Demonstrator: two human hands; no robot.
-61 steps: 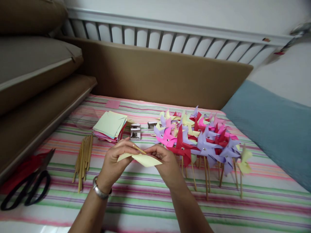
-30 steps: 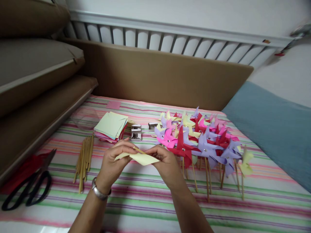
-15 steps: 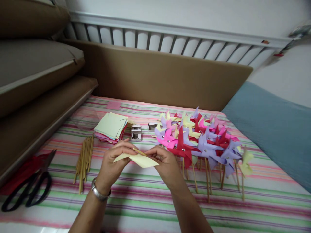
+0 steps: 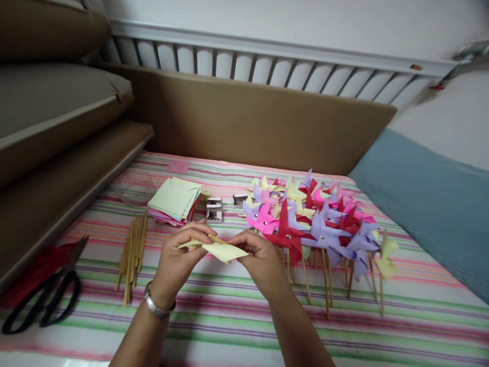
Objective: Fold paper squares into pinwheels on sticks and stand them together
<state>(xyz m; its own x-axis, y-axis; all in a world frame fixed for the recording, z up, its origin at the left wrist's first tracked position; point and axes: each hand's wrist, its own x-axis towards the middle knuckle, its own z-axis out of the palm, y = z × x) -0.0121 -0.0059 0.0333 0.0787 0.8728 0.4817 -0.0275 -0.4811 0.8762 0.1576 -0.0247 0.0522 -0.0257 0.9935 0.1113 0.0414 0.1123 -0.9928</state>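
Observation:
A pale yellow paper square [image 4: 221, 251] hangs between both of my hands above the striped cloth [image 4: 237, 316]. My left hand [image 4: 179, 262], with a metal bracelet at the wrist, pinches the paper's left edge together with a thin wooden stick [image 4: 218, 238]. My right hand [image 4: 260, 260] is closed on the paper's right edge. Finished paper pinwheels [image 4: 313, 219] in red, pink, purple and yellow lie in a heap just right of my hands.
A stack of coloured paper squares [image 4: 173, 200] lies beyond my left hand, with small metal pieces [image 4: 214, 209] beside it. Loose wooden sticks [image 4: 132, 255] lie at the left, black scissors [image 4: 42, 295] on red paper farther left. Brown cushions [image 4: 57, 112] and a blue pillow [image 4: 428, 199] border the cloth.
The yellow paper has tilted and narrowed slightly between my fingers. Both hands stay in the same place.

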